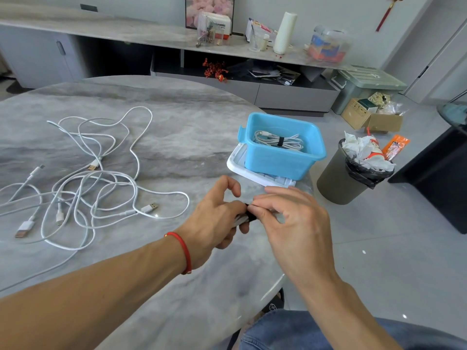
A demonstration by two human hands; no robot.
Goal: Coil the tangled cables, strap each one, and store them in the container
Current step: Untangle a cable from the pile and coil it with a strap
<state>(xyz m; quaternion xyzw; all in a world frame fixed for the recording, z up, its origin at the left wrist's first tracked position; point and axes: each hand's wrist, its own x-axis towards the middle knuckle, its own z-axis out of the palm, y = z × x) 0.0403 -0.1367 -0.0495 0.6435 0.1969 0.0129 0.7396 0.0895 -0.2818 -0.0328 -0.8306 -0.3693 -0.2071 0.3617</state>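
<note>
Coiled white cable [239, 220] just in front of the blue box [283, 157], clamped in the curled left hand [217, 218]. Black strap [250, 214] around it, pinched at its end by the right hand [290, 218], fastening apparently not yet finished. Inside the box, one strapped cable [278, 141] already stored. Well left of the box, a tangle of white cables [83, 180] loose on the table [177, 117], untouched. Judged roughly a third done: several still to coil, strap and store.

Partly hidden brand lettering "nonic" in dark print on white box [220, 24] on the far counter [101, 29]
</note>
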